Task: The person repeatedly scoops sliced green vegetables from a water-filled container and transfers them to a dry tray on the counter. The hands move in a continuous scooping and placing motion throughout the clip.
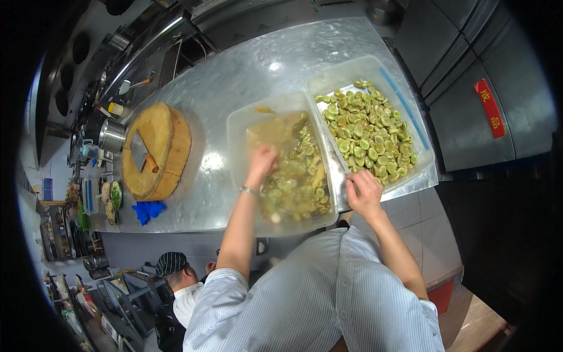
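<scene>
My left hand (264,159) is over the left translucent plastic tub (237,127), its curled fingers at the surface of cloudy liquid. Submerged there are green broad beans (281,193), dark bits and a long yellowish piece (319,176). Whether these fingers hold anything is hidden. At the near corner of the right plastic tub (374,66), my right hand (365,191) grips the rim, thumb and fingers bent around it. Inside that tub lies a heap of wet broad beans (369,132) without visible liquid. Both tubs stand side by side on a steel table (211,101).
A cleaver (140,150) lies on a thick round wooden chopping block (151,116) at left. Beside it are a blue cloth (148,212) and a steel pot (112,135). A person in a striped cap (171,263) is below left. Steel cabinets (470,88) stand right.
</scene>
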A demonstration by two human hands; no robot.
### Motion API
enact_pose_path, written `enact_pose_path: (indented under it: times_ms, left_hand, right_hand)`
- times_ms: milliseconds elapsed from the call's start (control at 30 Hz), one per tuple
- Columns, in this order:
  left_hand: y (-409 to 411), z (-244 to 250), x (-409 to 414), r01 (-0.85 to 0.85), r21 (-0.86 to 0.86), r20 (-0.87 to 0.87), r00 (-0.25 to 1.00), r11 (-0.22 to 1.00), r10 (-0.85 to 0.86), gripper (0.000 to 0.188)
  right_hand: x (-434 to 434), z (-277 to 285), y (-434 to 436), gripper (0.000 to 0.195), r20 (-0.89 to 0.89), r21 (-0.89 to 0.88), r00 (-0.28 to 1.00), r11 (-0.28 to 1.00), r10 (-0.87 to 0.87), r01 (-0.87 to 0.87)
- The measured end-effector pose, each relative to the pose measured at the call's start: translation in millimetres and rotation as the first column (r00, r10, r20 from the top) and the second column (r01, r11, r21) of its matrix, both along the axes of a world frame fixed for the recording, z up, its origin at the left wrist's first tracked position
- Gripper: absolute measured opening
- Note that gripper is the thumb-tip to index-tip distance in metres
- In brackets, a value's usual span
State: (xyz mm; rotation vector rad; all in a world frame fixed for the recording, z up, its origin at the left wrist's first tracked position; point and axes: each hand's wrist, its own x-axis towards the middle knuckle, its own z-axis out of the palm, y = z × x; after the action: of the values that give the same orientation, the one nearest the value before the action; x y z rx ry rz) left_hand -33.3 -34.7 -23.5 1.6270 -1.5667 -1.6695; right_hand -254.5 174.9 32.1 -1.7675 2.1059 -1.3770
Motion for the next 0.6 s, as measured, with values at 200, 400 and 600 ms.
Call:
enact_pose_path:
  times_ms: [200, 400, 600]
  left_hand:
    - [19.7, -12.4, -35.6, 0.421, -0.404, 0.411, 0.877, 0.812, -0.250, 0.034]
    - [12.2, -8.8, -35.4, 0.239, -0.163, 0.206, 0.957, 0.957, -0.203, 0.031]
    - [-3.7, 44.0, -21.3, -0.043, 0.233, -0.293, 0.949, 0.971, 0.112, 0.020]
  right_hand:
    - [-2.8, -4.4, 1.5, 0.005, 0.005, -0.019, 1.000, 1.000, 0.010, -0.010]
    - [-3.0, -4.3, 2.7, 0.004, 0.011, -0.007, 1.000, 1.000, 0.020, -0.020]
    - [-3.0, -2.7, 1.5, 0.003, -0.006, -0.011, 1.000, 1.000, -0.006, 0.006]
